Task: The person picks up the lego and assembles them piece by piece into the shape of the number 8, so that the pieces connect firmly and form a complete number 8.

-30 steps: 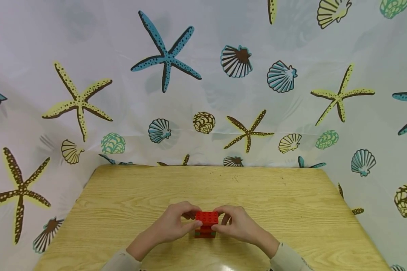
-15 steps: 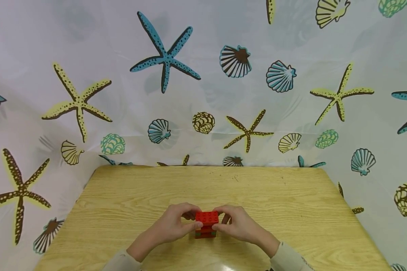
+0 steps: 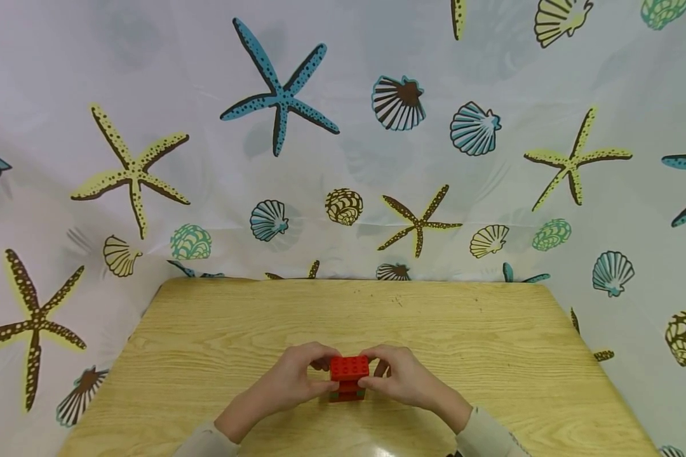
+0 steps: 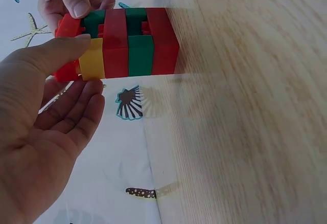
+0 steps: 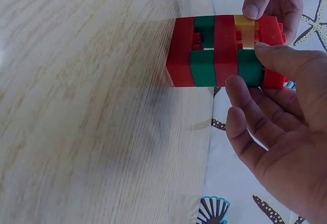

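Observation:
A small tower of toy building bricks stands upright near the table's front. Its top is a studded red brick [image 3: 349, 365]. Below it, a yellow brick [image 4: 92, 59] is on the left side and a green brick [image 5: 249, 66] on the right. Further down come a red brick [image 4: 115, 47], a pair of green bricks and a red base brick [image 5: 180, 55] on the table. My left hand [image 3: 291, 381] pinches the upper left end between thumb and fingers. From the opposite end, my right hand [image 3: 403, 379] pinches the upper right, its thumb at the front. Fingers behind the tower are partly hidden.
The wooden table [image 3: 217, 324] extends to both sides and behind the tower. A white cloth [image 3: 343, 158] printed with starfish and shells hangs along the table's back and sides.
My left thumb has slid slightly lower on the tower's front. The tower and my right hand look nearly still.

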The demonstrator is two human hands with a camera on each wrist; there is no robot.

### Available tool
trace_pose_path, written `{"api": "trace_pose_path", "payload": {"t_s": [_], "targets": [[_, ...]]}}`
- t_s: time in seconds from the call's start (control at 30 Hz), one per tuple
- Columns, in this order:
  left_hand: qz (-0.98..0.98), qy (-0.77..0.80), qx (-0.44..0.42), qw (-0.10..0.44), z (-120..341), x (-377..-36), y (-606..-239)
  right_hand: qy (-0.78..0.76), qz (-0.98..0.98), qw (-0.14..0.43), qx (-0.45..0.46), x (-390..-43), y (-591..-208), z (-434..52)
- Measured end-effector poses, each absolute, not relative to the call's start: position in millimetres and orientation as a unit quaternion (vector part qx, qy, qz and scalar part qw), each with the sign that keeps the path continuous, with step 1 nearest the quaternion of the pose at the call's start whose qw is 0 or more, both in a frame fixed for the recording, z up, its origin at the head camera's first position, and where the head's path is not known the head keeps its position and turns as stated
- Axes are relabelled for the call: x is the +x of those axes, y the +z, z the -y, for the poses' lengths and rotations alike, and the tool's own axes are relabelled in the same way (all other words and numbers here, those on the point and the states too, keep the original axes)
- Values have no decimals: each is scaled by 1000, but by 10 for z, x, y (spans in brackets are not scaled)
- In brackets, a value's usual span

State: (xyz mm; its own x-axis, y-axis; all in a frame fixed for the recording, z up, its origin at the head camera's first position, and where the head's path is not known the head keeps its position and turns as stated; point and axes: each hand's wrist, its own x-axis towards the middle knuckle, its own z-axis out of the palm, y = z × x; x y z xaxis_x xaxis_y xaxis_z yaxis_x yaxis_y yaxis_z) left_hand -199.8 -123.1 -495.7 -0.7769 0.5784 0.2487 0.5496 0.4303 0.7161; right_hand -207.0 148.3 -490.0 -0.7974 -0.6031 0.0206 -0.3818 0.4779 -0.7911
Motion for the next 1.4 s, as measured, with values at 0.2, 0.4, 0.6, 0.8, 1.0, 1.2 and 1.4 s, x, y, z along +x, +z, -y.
{"api": "trace_pose_path", "payload": {"t_s": [0.2,0.4,0.6,0.8,1.0,1.2,1.4], "targets": [[-844,405,350,-11,1220,-2004,-4972,-406,-857,124,-293,-2069,-4895,-1472],[-843,402,356,-29,1206,-2005,-4998,-373,-870,93,-308,-2055,-4863,-1434],[-845,397,356,-30,1202,-2017,-5019,-347,-879,77,-317,-2042,-4812,-1419],[-844,400,356,-29,1197,-2015,-5020,-317,-888,55,-330,-2038,-4797,-1399],[-847,397,354,-26,1190,-2005,-5006,-303,-892,33,-335,-2016,-4783,-1375],[-848,394,353,-25,1194,-2018,-5018,-316,-892,50,-319,-2022,-4769,-1381],[-845,398,356,-22,1204,-2025,-5018,-330,-890,79,-304,-2051,-4767,-1401]]}}
